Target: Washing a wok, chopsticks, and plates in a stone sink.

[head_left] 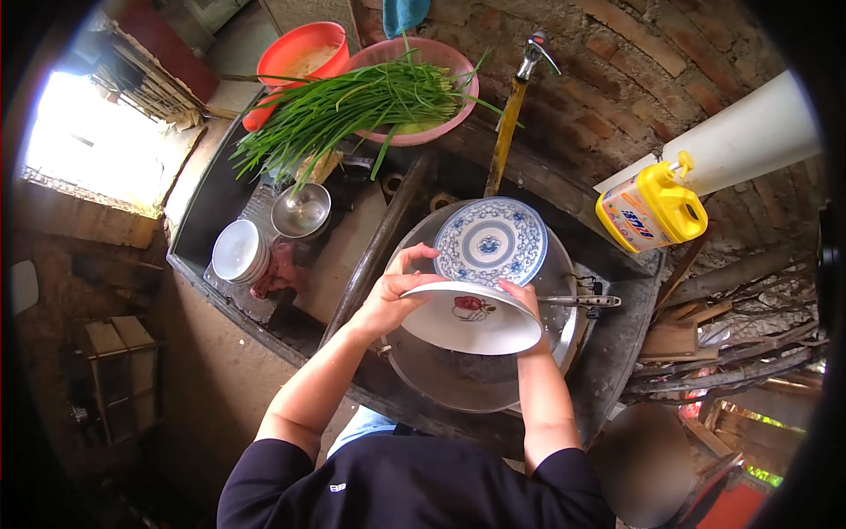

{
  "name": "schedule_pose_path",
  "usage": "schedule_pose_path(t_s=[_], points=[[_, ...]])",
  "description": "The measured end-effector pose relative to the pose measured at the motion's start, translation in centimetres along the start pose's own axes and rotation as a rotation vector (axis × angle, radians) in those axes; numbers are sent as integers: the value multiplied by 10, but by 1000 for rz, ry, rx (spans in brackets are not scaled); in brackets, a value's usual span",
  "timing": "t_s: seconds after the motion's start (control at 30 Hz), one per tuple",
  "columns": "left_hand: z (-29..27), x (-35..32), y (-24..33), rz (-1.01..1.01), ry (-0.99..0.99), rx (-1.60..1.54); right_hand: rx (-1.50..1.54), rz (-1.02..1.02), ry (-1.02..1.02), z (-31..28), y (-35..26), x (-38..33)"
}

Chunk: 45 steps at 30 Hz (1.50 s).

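Observation:
A white bowl with a red flower design is tilted on its side above the large metal basin. My left hand grips its left rim, fingers curled round the edge. On the opposite rim, my right hand has hold of the same bowl, with its lower fingers hidden behind it. Just beyond the bowl, a blue-and-white patterned plate lies over the far part of the basin. My left fingertips come close to its edge; whether they touch it I cannot tell.
The stone sink surrounds the basin, with a tap behind. Left lie stacked white bowls, a metal bowl and a reddish cloth. Green chives overhang a pink basin. A yellow detergent jug stands right.

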State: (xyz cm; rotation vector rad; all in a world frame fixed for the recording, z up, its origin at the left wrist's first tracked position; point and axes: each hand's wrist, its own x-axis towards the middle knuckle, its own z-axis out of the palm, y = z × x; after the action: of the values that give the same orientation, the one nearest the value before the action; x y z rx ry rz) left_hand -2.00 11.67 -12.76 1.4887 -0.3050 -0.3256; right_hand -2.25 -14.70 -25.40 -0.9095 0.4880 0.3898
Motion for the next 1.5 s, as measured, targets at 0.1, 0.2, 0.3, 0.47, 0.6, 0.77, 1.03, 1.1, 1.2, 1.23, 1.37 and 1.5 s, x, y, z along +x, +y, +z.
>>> schedule_pose_path(t_s=[0.1,0.2,0.3,0.47,0.6,0.77,1.03,1.1,1.2,1.23,1.37,1.5], points=[[-7,7,-4,-42,3,41,29,-21,12,5,9,4],[-8,21,-15,-47,-15,38,58,-57,48,4,17,-6],[-3,33,-14,-78,-43,36,84,-95,97,-2,23,-24],[-2,38,-32,-100,4,-144,40,-207,128,-1,21,-50],[-8,38,-48,-238,89,-268,-127,-197,126,-5,13,-59],[-16,31,-58,-299,196,-395,-74,-45,-222,11,-19,-81],[-4,34,-50,-264,255,-301,-223,-188,9,34,-6,-71],[0,35,-41,16,253,85,-117,-246,123,37,-4,-71],[-2,33,-36,76,179,143,-88,-257,124,39,-4,-75],[-2,33,-37,126,172,197,-89,-258,123,39,-4,-77],[4,34,-42,133,197,105,-88,-250,126,32,0,-82],[16,34,-24,17,225,-3,-28,-255,128,28,4,-85]])
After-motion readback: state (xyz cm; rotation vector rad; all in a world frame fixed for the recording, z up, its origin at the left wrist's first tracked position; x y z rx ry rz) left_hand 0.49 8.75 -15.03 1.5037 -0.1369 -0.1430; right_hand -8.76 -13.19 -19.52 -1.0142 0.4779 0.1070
